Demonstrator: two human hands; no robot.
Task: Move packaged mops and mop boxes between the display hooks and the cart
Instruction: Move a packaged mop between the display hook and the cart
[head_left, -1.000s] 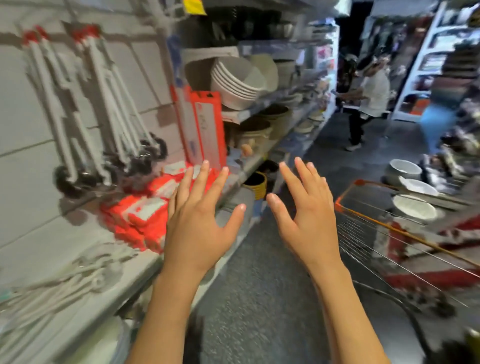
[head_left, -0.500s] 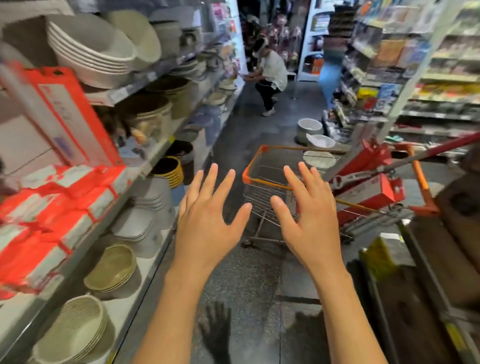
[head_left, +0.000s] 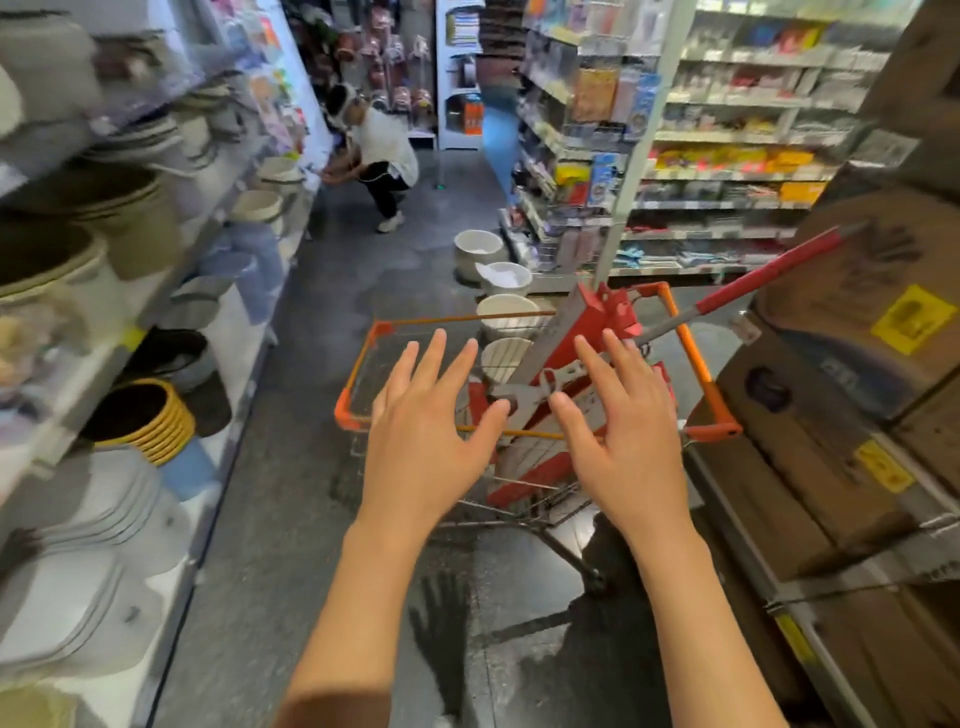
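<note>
With both the left hand (head_left: 426, 441) and right hand (head_left: 623, 441) spread empty above the cart (head_left: 698, 364), the red mop box (head_left: 597, 322) inside is best gripped at both sides.

Left hand (head_left: 423, 441) and right hand (head_left: 626, 441) hover with fingers spread above the cart (head_left: 358, 374), which holds red mop boxes (head_left: 597, 322).

You can read no text, yellow labels (head_left: 912, 319) on the cardboard boxes (head_left: 852, 332) beside the cart (head_left: 696, 364) too blurred.

Mop boxes (head_left: 566, 332) lie in the cart (head_left: 358, 364), shelves (head_left: 218, 291) left.
</note>
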